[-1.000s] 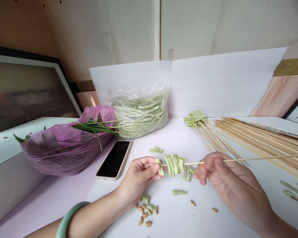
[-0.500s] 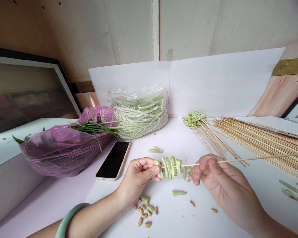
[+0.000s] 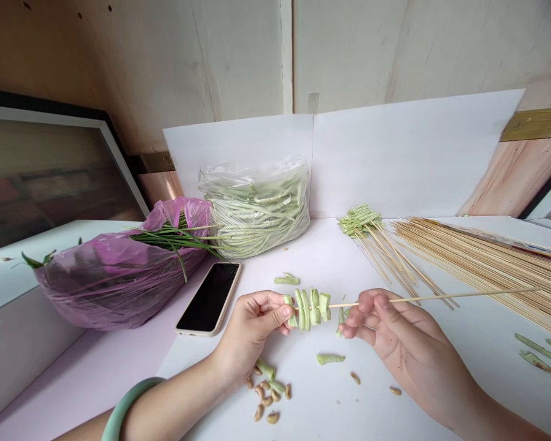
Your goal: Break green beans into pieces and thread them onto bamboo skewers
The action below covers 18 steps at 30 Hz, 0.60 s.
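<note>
A thin wooden skewer [image 3: 459,294] lies almost level across the front, with several cut green bean pieces [image 3: 314,306] threaded side by side near its left end. My left hand [image 3: 261,321] pinches the outermost bean piece [image 3: 290,310] at that end. Further right, my right hand [image 3: 395,334] grips the bare shaft between thumb and fingers. Loose bean pieces [image 3: 330,358] lie on the white tabletop, one just behind the threaded row and some partly hidden by my right fingers. Brown bean seeds [image 3: 266,401] and short pod bits [image 3: 266,369] are scattered below my left wrist.
Behind stand a clear bag of long beans [image 3: 261,214] and a purple bag [image 3: 119,275] with green stalks. A phone [image 3: 210,298] lies left. Finished bean skewers [image 3: 360,220] and many bare skewers [image 3: 477,257] lie right, with bean strips [image 3: 542,355] nearer.
Both hands have shifted slightly left together with the skewer and its bean pieces. The grips look the same, and the things on the table have stayed put.
</note>
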Tool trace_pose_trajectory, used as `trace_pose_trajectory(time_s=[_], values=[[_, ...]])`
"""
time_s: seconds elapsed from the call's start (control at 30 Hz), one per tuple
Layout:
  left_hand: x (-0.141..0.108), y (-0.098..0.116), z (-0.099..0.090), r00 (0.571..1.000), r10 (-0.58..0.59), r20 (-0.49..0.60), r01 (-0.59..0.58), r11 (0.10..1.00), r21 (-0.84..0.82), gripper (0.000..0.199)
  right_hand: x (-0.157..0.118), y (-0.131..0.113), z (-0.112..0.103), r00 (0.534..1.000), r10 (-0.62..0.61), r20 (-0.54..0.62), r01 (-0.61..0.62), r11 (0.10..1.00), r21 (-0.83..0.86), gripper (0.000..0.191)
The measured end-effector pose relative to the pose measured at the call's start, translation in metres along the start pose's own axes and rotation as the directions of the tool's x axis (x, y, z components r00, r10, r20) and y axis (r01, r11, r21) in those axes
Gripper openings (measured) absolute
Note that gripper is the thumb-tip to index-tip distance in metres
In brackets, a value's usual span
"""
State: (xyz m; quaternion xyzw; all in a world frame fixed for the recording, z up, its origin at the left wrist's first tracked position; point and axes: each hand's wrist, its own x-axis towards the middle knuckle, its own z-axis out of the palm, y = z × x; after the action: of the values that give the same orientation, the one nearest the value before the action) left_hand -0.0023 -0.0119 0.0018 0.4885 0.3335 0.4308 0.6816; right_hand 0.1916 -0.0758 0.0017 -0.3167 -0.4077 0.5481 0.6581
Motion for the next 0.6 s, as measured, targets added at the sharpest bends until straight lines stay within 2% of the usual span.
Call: trace_pose_trajectory(time_s=[0.3, 0.6], values=[[0.0008, -0.0006, 0.0011, 1.0, -0.012, -0.009, 0.012, 1.0, 0.001, 0.026, 0.0014, -0.0039, -0.0018, 1.0, 0.008, 0.011, -0.008, 0.999, -0.042, 0.024], [0.0013, -0.001, 0.0002, 0.999, 0.033, -0.002, -0.033, 0.999, 0.038, 0.027, 0.0013, -0.0017, -0.0045, 0.999, 0.005, 0.052, -0.001, 0.997, -0.072, 0.023]])
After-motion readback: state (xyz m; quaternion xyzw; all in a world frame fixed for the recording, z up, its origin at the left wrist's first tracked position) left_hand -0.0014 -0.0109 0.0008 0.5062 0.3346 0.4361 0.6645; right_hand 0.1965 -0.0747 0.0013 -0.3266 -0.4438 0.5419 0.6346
